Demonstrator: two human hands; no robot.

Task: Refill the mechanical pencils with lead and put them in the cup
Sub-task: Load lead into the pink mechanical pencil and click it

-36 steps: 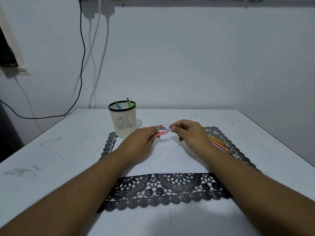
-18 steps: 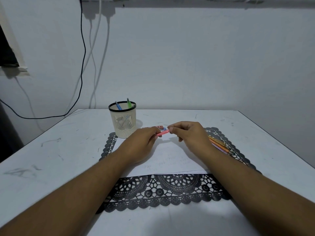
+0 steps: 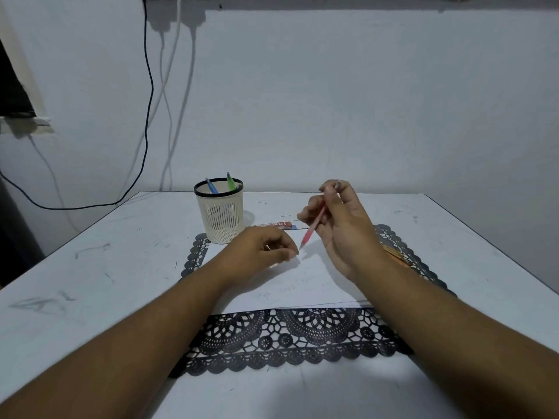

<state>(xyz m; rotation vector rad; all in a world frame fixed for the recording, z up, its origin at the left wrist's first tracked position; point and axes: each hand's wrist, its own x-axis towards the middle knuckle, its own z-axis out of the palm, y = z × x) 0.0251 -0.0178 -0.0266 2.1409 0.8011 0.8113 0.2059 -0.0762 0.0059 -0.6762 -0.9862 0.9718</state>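
Right hand grips the pink pencil upright, tip down over the paper. Left hand, fingers curled, pinches something too small to identify. Cup stands far left, holding two pencils.

A plain home desk corner: a scuffed white table against a bare white wall, loose black and white cables hanging down it, a black lace placemat under white paper, and a cream mesh pencil cup left of the gripped pencil.
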